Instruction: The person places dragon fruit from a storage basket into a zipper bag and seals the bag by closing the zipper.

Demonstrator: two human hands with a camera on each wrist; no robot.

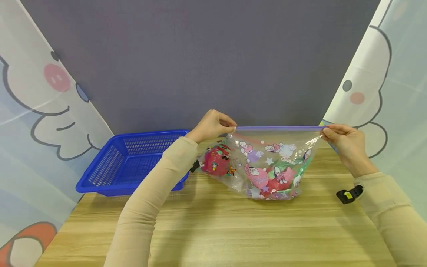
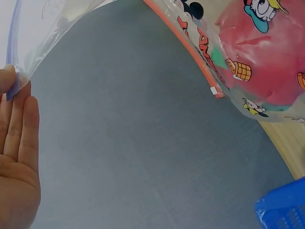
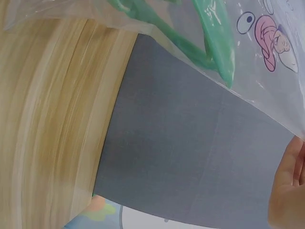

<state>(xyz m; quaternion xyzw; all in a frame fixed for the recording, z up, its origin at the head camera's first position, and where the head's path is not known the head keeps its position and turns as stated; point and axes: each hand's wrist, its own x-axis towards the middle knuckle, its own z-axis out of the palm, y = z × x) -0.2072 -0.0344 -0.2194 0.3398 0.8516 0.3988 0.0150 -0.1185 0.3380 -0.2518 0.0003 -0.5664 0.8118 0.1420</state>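
A clear zip bag [image 1: 273, 167] printed with pink cartoon figures and shells hangs between both hands, its purple zip strip stretched straight along the top. My left hand [image 1: 215, 126] pinches the strip's left end between thumb and fingers. At the opposite end, my right hand [image 1: 347, 142] pinches the other corner. Red and green items lie in the bottom of the bag; a green strip [image 3: 214, 43] shows through the plastic in the right wrist view. Behind and to the left is a second zip bag [image 1: 217, 161] with cartoon prints, an orange zip [image 2: 190, 47] and something red inside.
A blue plastic basket [image 1: 133, 144] with slotted sides stands at the left of the wooden table [image 1: 233, 230]. A grey panel [image 1: 213, 63] rises behind the table. Cartoon-printed curtains [image 1: 360, 81] hang on both sides.
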